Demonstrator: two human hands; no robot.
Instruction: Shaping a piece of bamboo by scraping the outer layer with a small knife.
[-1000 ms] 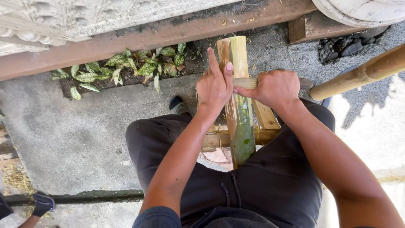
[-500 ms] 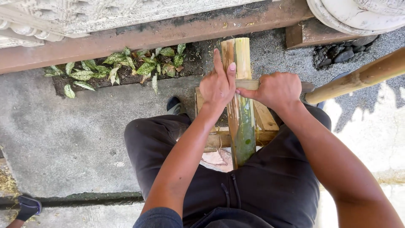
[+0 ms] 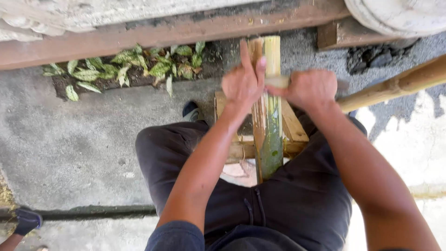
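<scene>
Here: bamboo piece [image 3: 268, 135] upright between knees | left hand [image 3: 242, 83] steadies it | right hand [image 3: 310, 88] grip clamped on handle [image 3: 278, 82]

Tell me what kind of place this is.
Likely an outdoor yard used as a work spot: bare concrete ground, a strip of leafy plants along a wall, and a split bamboo pole under both hands.

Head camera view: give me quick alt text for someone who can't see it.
A seated person's left hand and right hand grip a pale tool handle crosswise against an upright split bamboo piece between their knees, over a wooden stand. Concrete ground, a strip of leafy plants and a bamboo pole surround them.
</scene>
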